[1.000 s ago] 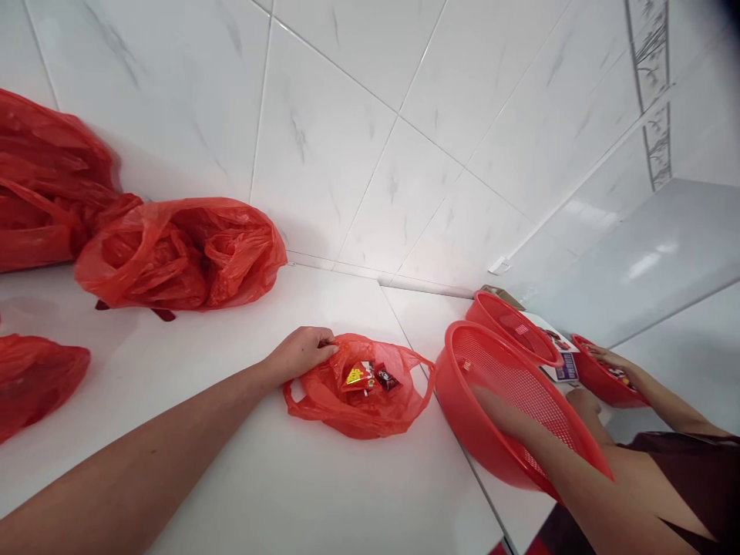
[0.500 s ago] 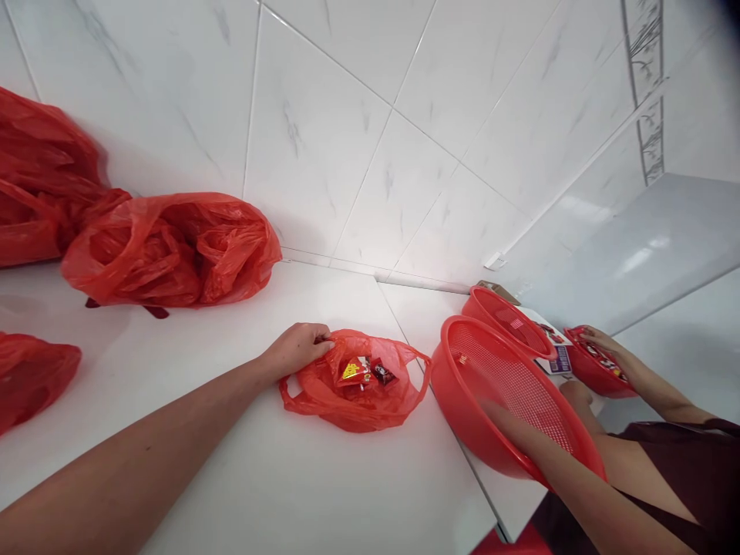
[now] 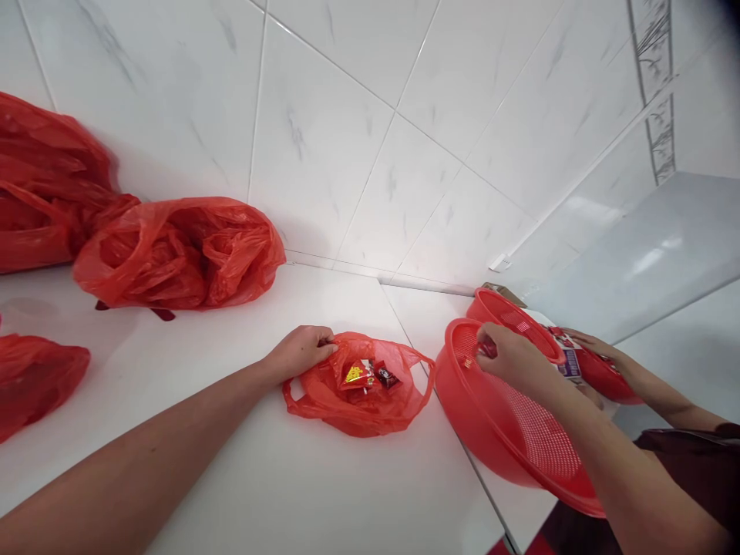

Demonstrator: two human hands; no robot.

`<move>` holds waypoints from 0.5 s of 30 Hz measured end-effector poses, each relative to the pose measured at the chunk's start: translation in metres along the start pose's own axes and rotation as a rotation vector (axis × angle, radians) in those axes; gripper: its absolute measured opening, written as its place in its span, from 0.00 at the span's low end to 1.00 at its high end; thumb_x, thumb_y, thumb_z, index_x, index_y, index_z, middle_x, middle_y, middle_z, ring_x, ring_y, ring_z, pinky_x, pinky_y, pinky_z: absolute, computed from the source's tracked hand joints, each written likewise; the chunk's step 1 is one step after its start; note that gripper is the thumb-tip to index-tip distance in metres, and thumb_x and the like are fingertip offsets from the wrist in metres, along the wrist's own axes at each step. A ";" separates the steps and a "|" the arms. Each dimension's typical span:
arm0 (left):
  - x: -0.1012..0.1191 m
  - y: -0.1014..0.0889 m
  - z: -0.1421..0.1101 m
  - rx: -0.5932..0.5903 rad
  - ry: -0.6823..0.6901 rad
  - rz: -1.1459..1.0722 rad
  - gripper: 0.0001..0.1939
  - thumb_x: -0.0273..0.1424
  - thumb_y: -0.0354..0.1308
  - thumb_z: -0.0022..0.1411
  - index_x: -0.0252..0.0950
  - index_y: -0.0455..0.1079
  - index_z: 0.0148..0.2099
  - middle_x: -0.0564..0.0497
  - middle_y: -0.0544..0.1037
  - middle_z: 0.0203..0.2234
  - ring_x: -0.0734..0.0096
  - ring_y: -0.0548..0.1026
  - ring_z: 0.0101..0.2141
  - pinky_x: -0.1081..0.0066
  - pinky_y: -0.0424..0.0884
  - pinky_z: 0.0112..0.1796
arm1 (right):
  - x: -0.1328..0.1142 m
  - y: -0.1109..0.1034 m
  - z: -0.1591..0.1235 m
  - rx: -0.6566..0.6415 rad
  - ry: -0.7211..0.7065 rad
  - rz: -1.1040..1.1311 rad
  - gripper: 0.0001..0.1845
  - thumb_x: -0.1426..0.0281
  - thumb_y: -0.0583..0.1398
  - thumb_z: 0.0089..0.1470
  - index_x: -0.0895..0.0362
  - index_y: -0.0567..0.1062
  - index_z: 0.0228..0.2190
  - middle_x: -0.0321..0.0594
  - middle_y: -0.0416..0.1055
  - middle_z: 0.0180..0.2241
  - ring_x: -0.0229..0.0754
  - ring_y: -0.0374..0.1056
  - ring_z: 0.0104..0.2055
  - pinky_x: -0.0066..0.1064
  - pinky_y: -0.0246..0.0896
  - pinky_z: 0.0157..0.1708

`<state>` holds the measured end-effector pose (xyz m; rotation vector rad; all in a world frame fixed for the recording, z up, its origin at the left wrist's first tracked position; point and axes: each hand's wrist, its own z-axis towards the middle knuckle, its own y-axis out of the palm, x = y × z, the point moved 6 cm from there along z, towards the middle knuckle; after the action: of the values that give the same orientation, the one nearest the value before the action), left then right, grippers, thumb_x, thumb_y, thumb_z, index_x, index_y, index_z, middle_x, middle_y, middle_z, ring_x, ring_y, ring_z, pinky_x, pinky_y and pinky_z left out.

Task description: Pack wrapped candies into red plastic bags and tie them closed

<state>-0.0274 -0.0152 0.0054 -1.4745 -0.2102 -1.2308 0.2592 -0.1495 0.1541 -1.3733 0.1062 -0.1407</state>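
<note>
My left hand [image 3: 304, 352] is closed on the rim of a thin red plastic bag [image 3: 358, 420], which lies spread with its mouth up on the white tabletop. Inside the bag are a red and yellow snack packet [image 3: 359, 375] and a darker wrapped snack [image 3: 386, 375]. Over the large red plastic basket [image 3: 491, 439], my right hand [image 3: 512, 358] is closed on a small red wrapped packet [image 3: 487, 349], partly hidden by the fingers. The basket's perforated side shows under my forearm.
Several red bags [image 3: 179, 254] lie along the tiled wall to the left. A second red basket [image 3: 502, 316] stands behind the large one. At the right, a co-worker's hand [image 3: 595, 344] is at another red basket [image 3: 613, 385].
My right hand has risen out of the large basket with a small red packet. The left hand keeps its hold on the bag. The co-worker's hand has shifted slightly.
</note>
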 end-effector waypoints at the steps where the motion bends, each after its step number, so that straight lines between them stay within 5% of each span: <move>1: -0.001 0.000 0.000 -0.003 -0.003 0.002 0.11 0.37 0.49 0.56 0.38 0.63 0.25 0.57 0.70 0.21 0.73 0.66 0.24 0.74 0.57 0.25 | -0.015 -0.006 0.002 -0.001 -0.037 0.028 0.04 0.70 0.55 0.45 0.53 0.61 0.25 0.33 0.64 0.24 0.36 0.60 0.24 0.26 0.52 0.22; 5: -0.002 0.001 0.001 -0.005 -0.002 0.019 0.11 0.38 0.49 0.56 0.38 0.63 0.26 0.57 0.70 0.21 0.73 0.66 0.24 0.74 0.58 0.26 | -0.089 -0.003 0.000 -0.158 -0.231 0.136 0.02 0.71 0.54 0.47 0.52 0.64 0.28 0.32 0.64 0.27 0.35 0.60 0.26 0.26 0.53 0.23; 8: -0.003 0.001 0.001 -0.005 0.005 0.026 0.11 0.38 0.49 0.56 0.38 0.64 0.26 0.57 0.70 0.21 0.72 0.67 0.24 0.74 0.57 0.25 | -0.116 0.012 0.005 -0.279 -0.292 0.193 0.06 0.67 0.57 0.46 0.51 0.67 0.31 0.32 0.67 0.33 0.34 0.61 0.27 0.26 0.54 0.25; 11: -0.004 0.002 0.001 -0.006 0.004 0.011 0.11 0.38 0.49 0.56 0.38 0.66 0.27 0.56 0.71 0.22 0.72 0.67 0.25 0.73 0.57 0.25 | -0.092 0.016 0.025 -0.226 -0.178 0.231 0.13 0.60 0.58 0.48 0.49 0.69 0.37 0.35 0.69 0.38 0.36 0.64 0.30 0.27 0.56 0.26; 15: -0.005 0.003 0.002 -0.020 -0.009 -0.022 0.12 0.39 0.50 0.56 0.38 0.67 0.27 0.55 0.72 0.22 0.71 0.67 0.25 0.73 0.57 0.25 | -0.008 0.011 0.052 0.012 0.096 0.023 0.10 0.61 0.55 0.50 0.53 0.70 0.29 0.38 0.70 0.27 0.39 0.63 0.27 0.28 0.52 0.25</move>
<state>-0.0267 -0.0123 0.0002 -1.4987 -0.2217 -1.2470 0.2596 -0.0960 0.1534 -1.3527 0.2011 -0.1876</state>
